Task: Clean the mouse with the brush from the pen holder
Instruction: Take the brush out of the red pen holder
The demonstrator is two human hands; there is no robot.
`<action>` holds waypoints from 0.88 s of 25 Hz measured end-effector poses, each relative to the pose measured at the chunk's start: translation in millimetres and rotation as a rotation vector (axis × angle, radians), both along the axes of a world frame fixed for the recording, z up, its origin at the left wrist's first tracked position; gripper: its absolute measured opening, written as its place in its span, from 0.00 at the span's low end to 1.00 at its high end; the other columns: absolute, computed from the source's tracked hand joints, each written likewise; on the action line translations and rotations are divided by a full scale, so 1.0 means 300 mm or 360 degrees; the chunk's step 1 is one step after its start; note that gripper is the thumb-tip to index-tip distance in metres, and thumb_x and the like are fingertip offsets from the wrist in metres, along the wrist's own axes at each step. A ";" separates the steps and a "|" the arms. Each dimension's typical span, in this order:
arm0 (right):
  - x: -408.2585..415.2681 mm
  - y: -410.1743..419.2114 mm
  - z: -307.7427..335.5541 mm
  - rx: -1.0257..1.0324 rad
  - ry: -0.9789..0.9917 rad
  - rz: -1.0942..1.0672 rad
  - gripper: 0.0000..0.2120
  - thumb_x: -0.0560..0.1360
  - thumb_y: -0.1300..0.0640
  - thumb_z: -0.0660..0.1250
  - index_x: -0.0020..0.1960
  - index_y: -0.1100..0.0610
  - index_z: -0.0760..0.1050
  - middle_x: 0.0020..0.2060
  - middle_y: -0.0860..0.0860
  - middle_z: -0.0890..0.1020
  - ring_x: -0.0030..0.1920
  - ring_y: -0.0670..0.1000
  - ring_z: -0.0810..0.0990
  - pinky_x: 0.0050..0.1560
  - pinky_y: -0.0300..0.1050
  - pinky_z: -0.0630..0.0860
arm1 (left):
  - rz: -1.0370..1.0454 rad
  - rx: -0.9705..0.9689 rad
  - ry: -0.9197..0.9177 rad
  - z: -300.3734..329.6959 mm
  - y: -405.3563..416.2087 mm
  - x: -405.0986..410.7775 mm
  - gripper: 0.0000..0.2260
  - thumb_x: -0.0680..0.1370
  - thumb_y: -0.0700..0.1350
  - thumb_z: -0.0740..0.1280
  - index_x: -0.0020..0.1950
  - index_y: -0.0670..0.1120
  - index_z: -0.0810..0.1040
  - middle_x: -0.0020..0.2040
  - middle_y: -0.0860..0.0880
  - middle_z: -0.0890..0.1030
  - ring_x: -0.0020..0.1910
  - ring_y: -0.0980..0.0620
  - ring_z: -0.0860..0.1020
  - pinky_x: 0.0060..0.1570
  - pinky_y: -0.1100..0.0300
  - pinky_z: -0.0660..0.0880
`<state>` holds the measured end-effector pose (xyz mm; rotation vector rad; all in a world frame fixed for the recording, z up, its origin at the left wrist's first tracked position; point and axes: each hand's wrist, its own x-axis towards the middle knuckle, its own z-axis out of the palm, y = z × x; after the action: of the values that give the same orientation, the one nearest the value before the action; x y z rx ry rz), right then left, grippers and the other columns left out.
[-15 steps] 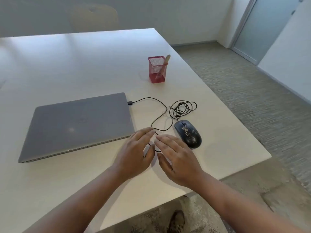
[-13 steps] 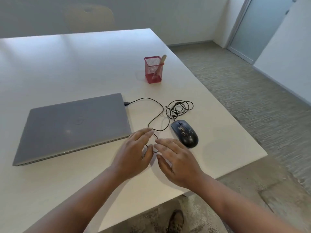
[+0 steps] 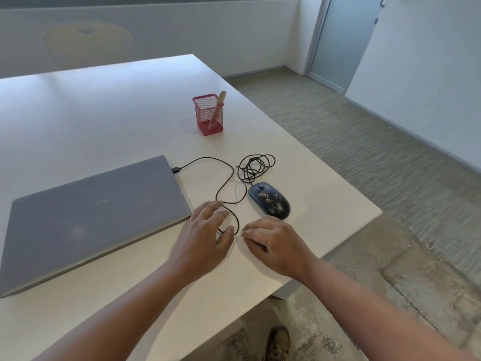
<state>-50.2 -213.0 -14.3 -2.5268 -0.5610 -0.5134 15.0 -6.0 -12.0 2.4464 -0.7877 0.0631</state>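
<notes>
A black mouse (image 3: 269, 200) speckled with pale crumbs lies on the white table (image 3: 104, 121), near its right edge. Farther back stands a red mesh pen holder (image 3: 208, 114) with a wooden-handled brush (image 3: 221, 98) leaning out of it. My left hand (image 3: 205, 235) rests palm down over a loop of the mouse cable (image 3: 229, 183), fingers spread, holding nothing. My right hand (image 3: 273, 242) hovers just in front of the mouse, fingers curled downward, empty and not touching the mouse.
A closed grey laptop (image 3: 91, 214) lies to the left, with the cable plugged into its right side. A coil of cable sits behind the mouse. The table's right edge drops to a carpeted floor. A shoe (image 3: 278, 343) shows below the front edge.
My right hand has drawn slightly right and its fingers have curled down. The left hand stays over the cable. The camera has tilted, so the scene sits lower in the frame.
</notes>
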 end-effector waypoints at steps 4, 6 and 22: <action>0.004 0.003 0.002 -0.0092 -0.0001 0.0067 0.09 0.79 0.58 0.68 0.54 0.60 0.85 0.50 0.52 0.87 0.50 0.54 0.83 0.50 0.50 0.81 | 0.0034 0.0030 -0.0075 0.016 -0.006 0.003 0.17 0.82 0.54 0.59 0.64 0.48 0.79 0.71 0.49 0.77 0.73 0.49 0.71 0.69 0.51 0.72; 0.030 -0.005 0.028 -0.0151 -0.0030 0.0142 0.09 0.79 0.57 0.67 0.53 0.59 0.85 0.49 0.52 0.87 0.49 0.53 0.83 0.49 0.49 0.81 | 0.0119 0.0074 -0.0156 0.030 -0.021 0.013 0.15 0.82 0.52 0.59 0.61 0.48 0.80 0.64 0.50 0.81 0.66 0.50 0.77 0.61 0.55 0.76; 0.870 -0.164 0.374 0.0305 0.0095 -0.0306 0.18 0.75 0.56 0.72 0.65 0.56 0.79 0.44 0.52 0.86 0.42 0.52 0.85 0.53 0.51 0.81 | 0.0483 -0.0169 0.0030 0.155 -0.157 0.657 0.26 0.78 0.45 0.71 0.75 0.42 0.70 0.73 0.44 0.73 0.69 0.43 0.75 0.69 0.49 0.73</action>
<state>210.9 -262.1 97.8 -2.4145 -0.2355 -0.5315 212.0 -53.0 34.6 2.4410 -0.3887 0.1903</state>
